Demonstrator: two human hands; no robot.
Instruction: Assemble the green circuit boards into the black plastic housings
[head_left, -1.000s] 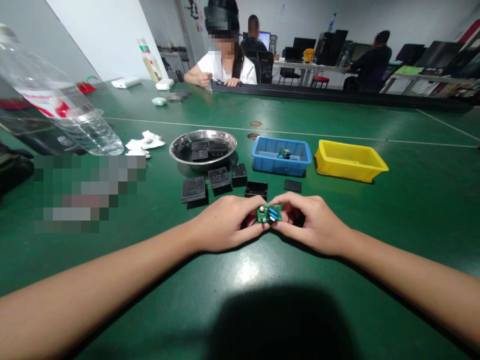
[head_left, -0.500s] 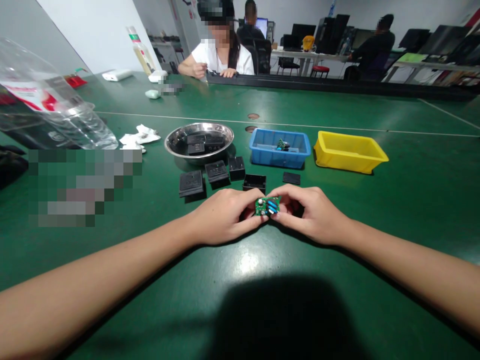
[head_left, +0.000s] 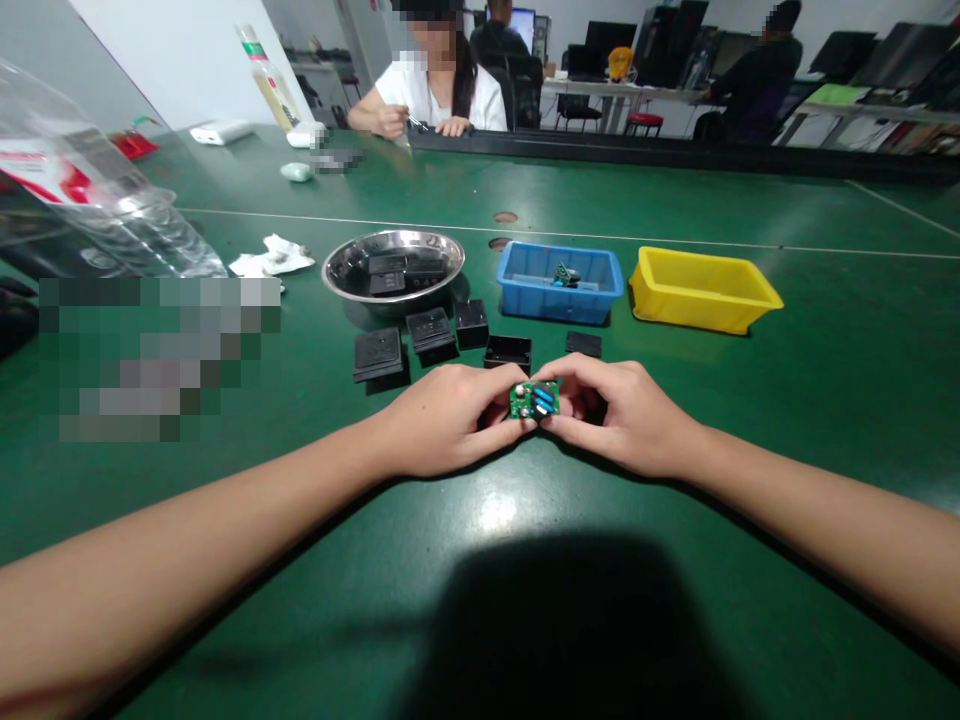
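Observation:
A small green circuit board [head_left: 534, 400] with blue and white components is pinched between both hands above the table. My left hand [head_left: 459, 418] grips its left side between thumb and fingers. On the right side, my right hand [head_left: 616, 415] closes on the same board; some fingertips are hidden behind it. Just beyond the board is an open black plastic case [head_left: 508, 353], and a flat black cover [head_left: 583, 344] lies to its right. Several closed black cases [head_left: 378, 356] stand left of the open one.
Behind the cases are a steel bowl [head_left: 334, 284] holding black cases, a blue bin [head_left: 555, 303] with a circuit board inside, and a yellow bin [head_left: 697, 307]. A large plastic bottle [head_left: 97, 190] and crumpled tissue [head_left: 274, 257] are at left. A person [head_left: 435, 95] sits across the table.
The camera view has tilted slightly, so the scene sits a little higher. Both hands keep their hold on the circuit board with hardly any change.

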